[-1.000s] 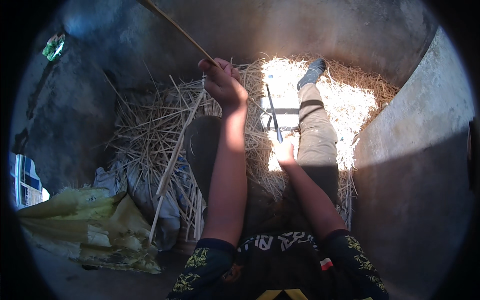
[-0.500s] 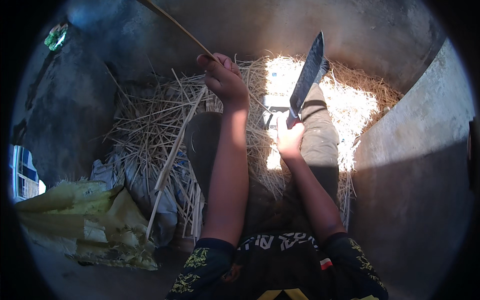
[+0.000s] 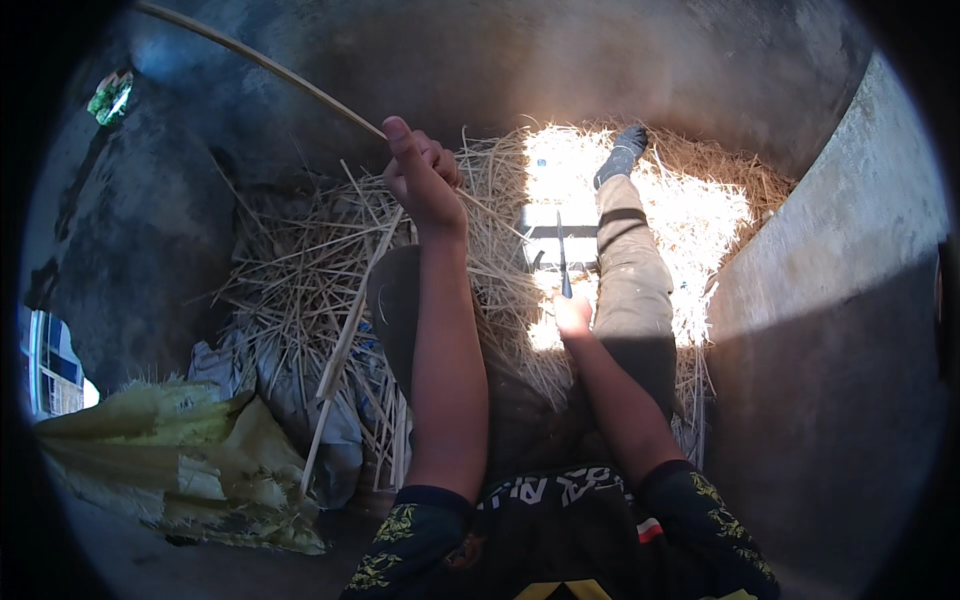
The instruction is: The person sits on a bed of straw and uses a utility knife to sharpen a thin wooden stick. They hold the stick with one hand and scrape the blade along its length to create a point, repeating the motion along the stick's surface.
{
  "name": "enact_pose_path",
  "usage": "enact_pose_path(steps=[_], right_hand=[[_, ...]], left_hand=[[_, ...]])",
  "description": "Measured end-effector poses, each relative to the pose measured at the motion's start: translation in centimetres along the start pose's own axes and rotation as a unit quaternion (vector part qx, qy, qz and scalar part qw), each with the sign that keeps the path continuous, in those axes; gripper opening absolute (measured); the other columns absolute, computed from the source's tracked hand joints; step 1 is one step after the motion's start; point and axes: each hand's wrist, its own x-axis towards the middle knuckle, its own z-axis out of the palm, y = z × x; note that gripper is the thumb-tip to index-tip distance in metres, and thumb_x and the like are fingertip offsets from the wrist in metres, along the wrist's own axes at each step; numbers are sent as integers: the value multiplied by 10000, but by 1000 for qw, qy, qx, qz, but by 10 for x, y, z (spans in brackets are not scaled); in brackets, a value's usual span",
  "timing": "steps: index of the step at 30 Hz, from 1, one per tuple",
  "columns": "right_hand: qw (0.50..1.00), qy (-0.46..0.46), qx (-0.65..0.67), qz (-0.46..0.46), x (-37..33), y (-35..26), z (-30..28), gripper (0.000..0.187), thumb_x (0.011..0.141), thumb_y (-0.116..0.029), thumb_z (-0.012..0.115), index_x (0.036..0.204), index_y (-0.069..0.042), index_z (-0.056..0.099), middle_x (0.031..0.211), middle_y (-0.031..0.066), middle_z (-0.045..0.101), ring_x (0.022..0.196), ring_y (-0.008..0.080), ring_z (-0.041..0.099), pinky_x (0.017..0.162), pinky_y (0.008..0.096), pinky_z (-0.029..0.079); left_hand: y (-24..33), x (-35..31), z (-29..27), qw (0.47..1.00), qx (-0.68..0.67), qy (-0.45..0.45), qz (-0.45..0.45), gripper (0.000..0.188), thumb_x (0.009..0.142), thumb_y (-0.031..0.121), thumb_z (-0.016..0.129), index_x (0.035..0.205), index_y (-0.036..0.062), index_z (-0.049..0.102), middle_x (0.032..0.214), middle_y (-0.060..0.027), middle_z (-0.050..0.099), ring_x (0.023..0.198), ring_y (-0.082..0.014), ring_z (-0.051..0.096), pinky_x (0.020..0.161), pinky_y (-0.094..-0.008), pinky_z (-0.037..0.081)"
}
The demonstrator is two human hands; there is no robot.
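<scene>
My left hand (image 3: pixel 425 180) is raised in front of me, its fingers closed round a long thin strip (image 3: pixel 265 62) that looks like split bamboo. The strip slants up to the far left, out past the picture's edge. Low beside my right leg, my right hand (image 3: pixel 572 314) grips the dark handle of a large knife (image 3: pixel 562 245). Its blade points away from me and shows almost edge-on. Below both hands spreads a heap of pale strips and shavings (image 3: pixel 480 240), partly in bright sunlight.
My right leg (image 3: pixel 632 250) stretches forward over the shavings, and my left knee (image 3: pixel 398 290) is bent. A frayed yellow-green sheet (image 3: pixel 190 460) lies at the left. Concrete walls (image 3: pixel 840 210) rise at the far side and right. Longer strips (image 3: pixel 345 340) lean by my left knee.
My right hand has come down and nearer, and the knife has turned from broadside to edge-on. My left hand has shifted slightly left and down; its strip now slants lower.
</scene>
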Motion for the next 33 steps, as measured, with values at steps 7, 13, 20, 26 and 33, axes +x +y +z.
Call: enact_pose_path(steps=[7,13,20,26,33], right_hand=[[954,57,119,-269,-50,-66,-29,337,907,-295,634,964,37,650,795,200,679,733,317,664,730,410,519],[992,-24,-121,10,6,31,16,438,844,-365,678,1075,7,698,1033,231,714,982,375,700,897,440,532],[1000,6,22,2,17,18,26,343,861,-302,656,704,1,624,602,123,615,505,234,604,491,393,474],[982,-84,144,-87,-25,-50,-20,461,969,-420,593,811,9,654,655,85,616,565,196,583,571,370,465],[841,-68,467,-266,-101,-129,-76,290,1074,-310,474,895,-95,551,654,-50,476,508,29,395,469,205,339]], left_hand=[[-8,2,9,999,5,49,20,635,957,620,552,602,205,227,498,72,202,403,-53,200,401,-259,162],[-11,-1,15,998,21,51,29,664,924,681,547,602,206,214,499,75,194,402,-51,194,397,-255,151],[-9,1,9,998,-46,-20,38,583,963,654,488,737,125,394,621,46,324,509,-43,308,471,-231,241],[-19,10,12,998,-18,-54,36,574,981,642,447,749,120,389,612,47,314,507,-58,305,480,-238,261],[-31,21,16,997,-49,-41,49,563,989,617,454,722,130,362,562,59,278,421,-50,255,393,-239,214]])
